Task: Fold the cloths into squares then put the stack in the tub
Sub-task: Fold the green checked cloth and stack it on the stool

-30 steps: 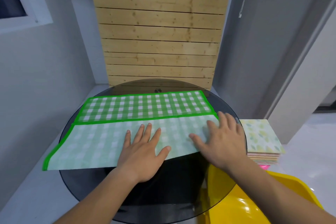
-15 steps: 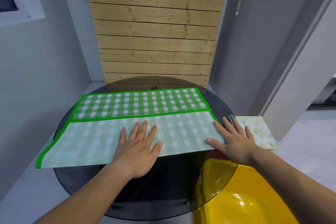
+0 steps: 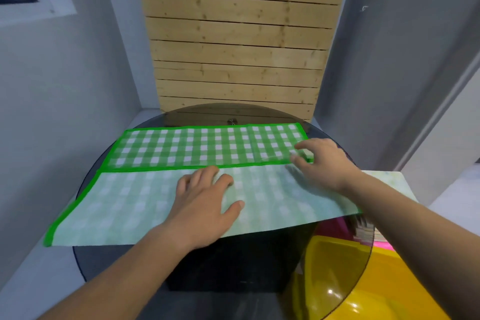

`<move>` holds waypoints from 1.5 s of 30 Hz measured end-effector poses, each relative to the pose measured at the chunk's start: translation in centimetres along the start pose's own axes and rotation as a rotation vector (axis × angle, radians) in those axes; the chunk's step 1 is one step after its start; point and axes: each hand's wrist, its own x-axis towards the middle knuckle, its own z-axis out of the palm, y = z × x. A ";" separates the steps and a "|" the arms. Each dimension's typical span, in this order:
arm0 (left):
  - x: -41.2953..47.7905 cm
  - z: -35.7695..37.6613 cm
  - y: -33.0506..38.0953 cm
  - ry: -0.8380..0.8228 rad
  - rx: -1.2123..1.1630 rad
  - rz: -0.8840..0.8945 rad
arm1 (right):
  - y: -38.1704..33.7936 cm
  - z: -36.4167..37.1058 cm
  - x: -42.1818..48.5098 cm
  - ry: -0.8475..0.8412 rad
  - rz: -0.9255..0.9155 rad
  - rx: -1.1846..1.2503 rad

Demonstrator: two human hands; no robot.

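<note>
Though half pale, green-checked cloth (image 3: 202,148) flat on table (image 3: 117,262).

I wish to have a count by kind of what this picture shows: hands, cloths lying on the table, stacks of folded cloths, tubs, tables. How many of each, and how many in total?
Hands: 2, left hand and right hand
Green checked cloth on the table: 1
Stack of folded cloths: 1
Yellow tub: 1
Round glass table: 1
Total: 6
</note>
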 end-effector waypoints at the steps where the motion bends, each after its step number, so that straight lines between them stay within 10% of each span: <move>1: 0.0 0.5 -0.2 -0.019 -0.009 -0.008 | -0.5 0.3 1.8 0.004 0.004 0.072; 14: 0.6 1.5 -0.5 -0.064 0.042 -0.043 | 0.3 3.6 17.5 -0.023 0.026 0.314; 35: 0.3 1.2 -0.6 -0.074 0.006 -0.019 | -4.0 -4.1 9.5 -0.014 -0.326 0.300; 45: -3.3 -1.8 2.9 0.469 0.235 0.444 | -3.9 -5.3 -4.4 -0.092 -0.325 0.154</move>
